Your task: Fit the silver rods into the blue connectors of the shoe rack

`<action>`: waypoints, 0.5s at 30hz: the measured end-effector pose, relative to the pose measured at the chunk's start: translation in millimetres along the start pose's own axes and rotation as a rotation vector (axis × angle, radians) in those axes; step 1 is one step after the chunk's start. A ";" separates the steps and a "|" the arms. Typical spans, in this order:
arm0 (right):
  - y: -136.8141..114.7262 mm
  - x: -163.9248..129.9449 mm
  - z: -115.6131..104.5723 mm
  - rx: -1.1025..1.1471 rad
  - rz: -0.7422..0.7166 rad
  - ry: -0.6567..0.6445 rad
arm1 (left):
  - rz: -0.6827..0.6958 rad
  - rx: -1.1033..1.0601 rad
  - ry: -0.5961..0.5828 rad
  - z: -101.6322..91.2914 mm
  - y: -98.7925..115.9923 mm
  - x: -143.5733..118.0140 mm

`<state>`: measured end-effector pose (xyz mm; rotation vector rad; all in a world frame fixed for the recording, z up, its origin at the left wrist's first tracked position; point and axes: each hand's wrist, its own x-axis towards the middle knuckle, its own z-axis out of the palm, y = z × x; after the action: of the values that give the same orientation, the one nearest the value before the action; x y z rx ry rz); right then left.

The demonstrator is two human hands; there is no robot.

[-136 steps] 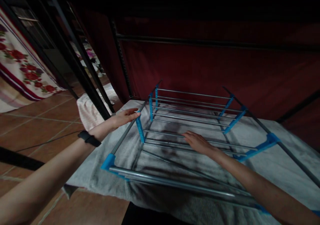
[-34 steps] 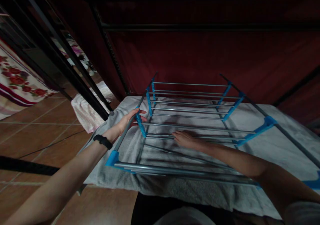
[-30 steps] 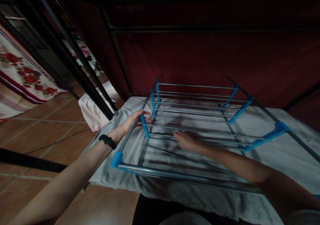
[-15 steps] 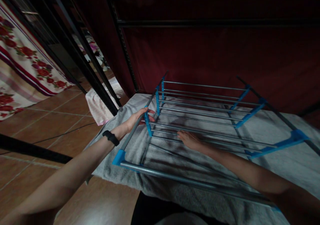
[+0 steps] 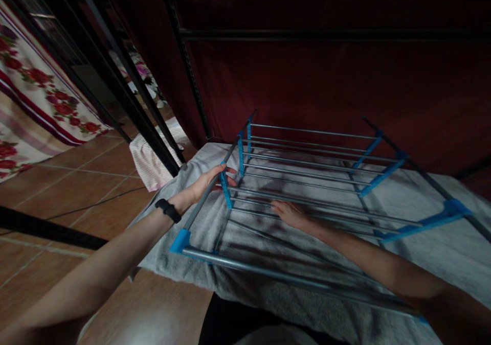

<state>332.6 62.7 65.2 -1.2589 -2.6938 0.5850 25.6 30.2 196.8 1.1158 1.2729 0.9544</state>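
Little shifts in the last half second: the left hand (image 5: 205, 184) keeps its curled grip on the side rail of the drying rack (image 5: 307, 202), beside a blue bracket (image 5: 226, 189). Palm down, the right hand (image 5: 291, 213) stays flat and open on the rack's bars, above the grey towel (image 5: 418, 202) spread beneath.

Dim room, dark red backdrop

Maroon curtain (image 5: 326, 89) spans twelve o'clock; terracotta tile floor (image 5: 57, 186) at nine; floral cloth (image 5: 34, 94) and black bars (image 5: 126, 99) toward ten.
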 end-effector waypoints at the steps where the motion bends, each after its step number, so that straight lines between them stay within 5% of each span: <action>1: -0.8 0.2 -0.9 0.018 0.022 -0.004 | 0.000 0.000 0.004 0.8 0.6 -0.7; 15: -7.1 -5.4 -7.8 -0.008 0.001 -0.003 | -0.008 0.022 0.005 -5.3 -4.7 4.1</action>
<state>333.1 56.8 75.5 -1.2627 -2.7010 0.5774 20.4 33.7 191.5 1.1253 1.2941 0.9397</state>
